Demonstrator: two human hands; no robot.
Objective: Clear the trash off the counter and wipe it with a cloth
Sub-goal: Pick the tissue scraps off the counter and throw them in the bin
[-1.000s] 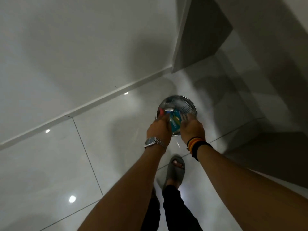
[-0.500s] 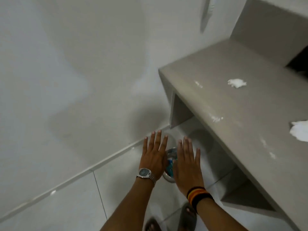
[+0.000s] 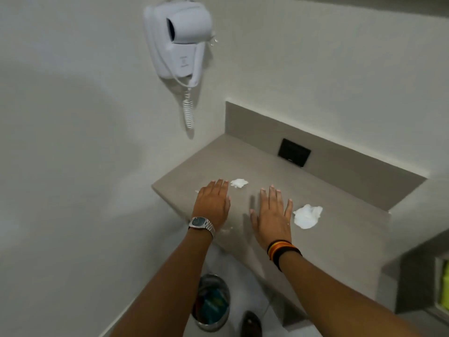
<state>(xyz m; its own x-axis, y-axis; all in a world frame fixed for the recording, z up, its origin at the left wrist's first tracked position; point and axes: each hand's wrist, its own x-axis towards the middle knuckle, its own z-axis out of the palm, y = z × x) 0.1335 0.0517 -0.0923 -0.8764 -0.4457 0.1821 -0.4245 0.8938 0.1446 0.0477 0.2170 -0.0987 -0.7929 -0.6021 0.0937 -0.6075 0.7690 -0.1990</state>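
Observation:
Over the grey counter (image 3: 340,215) both my hands hover flat, palms down, holding nothing. My left hand (image 3: 213,205), with a metal watch on the wrist, is at the counter's left end, just left of a small crumpled white tissue (image 3: 239,183). My right hand (image 3: 273,215), with striped wristbands, is beside a larger crumpled white tissue (image 3: 307,216) lying to its right. A few small white scraps (image 3: 227,230) lie near the counter's front edge. On the floor below stands a round metal bin (image 3: 213,302) with colourful wrappers inside.
A white wall-mounted hair dryer (image 3: 182,40) with a coiled cord hangs above the counter's left end. A black socket plate (image 3: 294,155) sits in the backsplash. A recessed shelf with something yellow-green (image 3: 444,285) is at the right. My slippered foot (image 3: 250,324) is by the bin.
My hands have left the bin, let go of the wrappers and risen to the counter, fingers now spread. The view has swung up from the floor to the counter and wall.

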